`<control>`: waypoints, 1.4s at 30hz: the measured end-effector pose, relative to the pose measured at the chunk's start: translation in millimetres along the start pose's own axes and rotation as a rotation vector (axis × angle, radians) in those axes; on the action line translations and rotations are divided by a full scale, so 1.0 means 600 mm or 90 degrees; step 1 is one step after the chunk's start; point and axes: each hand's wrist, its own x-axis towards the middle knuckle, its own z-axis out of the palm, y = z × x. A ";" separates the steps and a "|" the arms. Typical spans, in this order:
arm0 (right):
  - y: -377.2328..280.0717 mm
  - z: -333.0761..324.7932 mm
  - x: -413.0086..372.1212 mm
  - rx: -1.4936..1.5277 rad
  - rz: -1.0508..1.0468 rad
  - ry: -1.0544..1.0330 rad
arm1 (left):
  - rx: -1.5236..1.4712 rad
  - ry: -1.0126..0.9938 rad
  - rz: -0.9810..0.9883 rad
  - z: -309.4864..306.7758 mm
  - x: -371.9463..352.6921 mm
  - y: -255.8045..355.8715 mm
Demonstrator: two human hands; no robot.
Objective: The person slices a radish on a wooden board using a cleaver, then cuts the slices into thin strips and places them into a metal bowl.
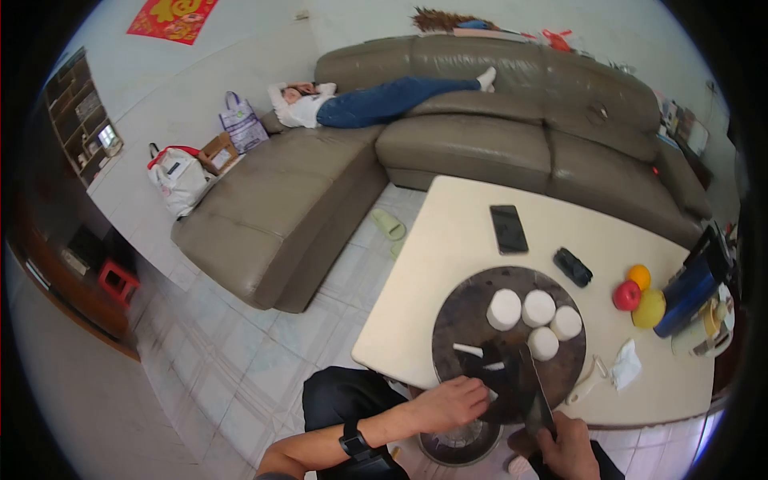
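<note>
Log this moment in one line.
right hand: holding knife | left hand: at near edge of round board | board: four thick white pieces

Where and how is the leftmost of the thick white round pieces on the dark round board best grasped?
Grip the leftmost thick white round piece around its curved side, probably best from the left and above: it rests flat end up, bare dark round board lies open to its left, and another white round piece stands close on its right.
</note>
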 end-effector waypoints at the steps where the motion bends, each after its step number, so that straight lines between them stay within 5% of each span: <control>1: 0.003 0.000 -0.002 -0.028 -0.011 0.019 | 0.012 0.011 0.006 -0.003 -0.004 0.002; 12: -0.005 -0.017 -0.007 0.043 -0.017 0.038 | 0.054 0.040 -0.172 -0.012 -0.018 0.082; 30: 0.007 -0.010 -0.017 0.015 -0.140 0.111 | 0.041 0.026 -0.224 0.000 -0.005 0.085; 42: -0.003 -0.015 -0.020 -0.057 -0.086 0.050 | -0.005 0.116 -0.241 0.031 0.008 0.077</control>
